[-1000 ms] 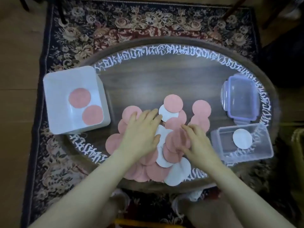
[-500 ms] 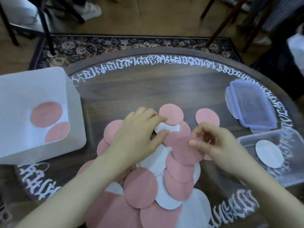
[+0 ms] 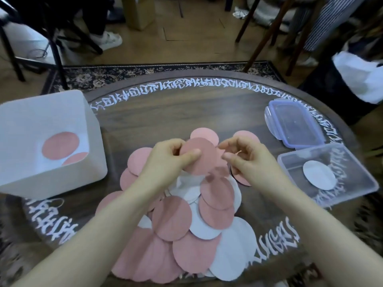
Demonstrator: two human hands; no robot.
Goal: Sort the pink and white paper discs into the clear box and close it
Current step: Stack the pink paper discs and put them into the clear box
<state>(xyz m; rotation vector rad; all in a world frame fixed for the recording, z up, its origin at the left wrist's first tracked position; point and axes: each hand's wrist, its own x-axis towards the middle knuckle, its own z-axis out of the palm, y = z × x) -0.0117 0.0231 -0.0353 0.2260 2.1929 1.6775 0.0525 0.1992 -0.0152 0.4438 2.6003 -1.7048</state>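
Note:
A loose pile of pink and white paper discs point(image 3: 186, 235) covers the near middle of the round wooden table point(image 3: 186, 112). My left hand point(image 3: 167, 158) pinches one pink disc point(image 3: 204, 162) by its left edge and holds it raised over the pile. My right hand point(image 3: 248, 160) is beside the disc's right edge, fingers curled in, with nothing visible between them. The clear box point(image 3: 356, 184) stands open at the right with one white disc point(image 3: 319, 175) inside. Its purple-rimmed lid point(image 3: 294, 123) lies just behind it.
A white tub point(image 3: 41, 112) at the table's left edge holds two pink discs point(image 3: 60, 146). A patterned rug lies under the table. Chair legs, a cardboard box and other people's feet are on the floor beyond.
My left hand lifted off the pile and took hold of the pink disc that my right hand had raised. The camera moved closer and tilted up.

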